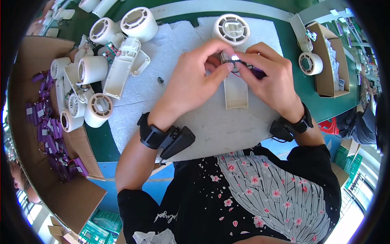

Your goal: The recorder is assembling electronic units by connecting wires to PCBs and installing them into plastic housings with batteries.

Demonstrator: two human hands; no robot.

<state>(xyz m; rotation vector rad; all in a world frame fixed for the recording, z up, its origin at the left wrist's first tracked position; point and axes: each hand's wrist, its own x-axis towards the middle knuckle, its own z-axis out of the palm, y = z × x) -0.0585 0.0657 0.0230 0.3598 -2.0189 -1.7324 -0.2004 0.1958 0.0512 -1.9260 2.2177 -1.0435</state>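
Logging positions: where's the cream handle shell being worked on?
In the head view, the cream handle shell sits right of centre in the upper half, over the pale mat, between the left hand and right hand.

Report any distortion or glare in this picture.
Head view: fisheye distortion bows the left-side cardboard box; a white glint obscures detail on the small part between left hand and right hand; the lower right rim is overexposed.

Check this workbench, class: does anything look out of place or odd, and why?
A small dark piece lies alone on the white mat, left of the left hand; too small to identify, it looks stray. The white housings farther left are heaped at mixed angles, perhaps untidily.
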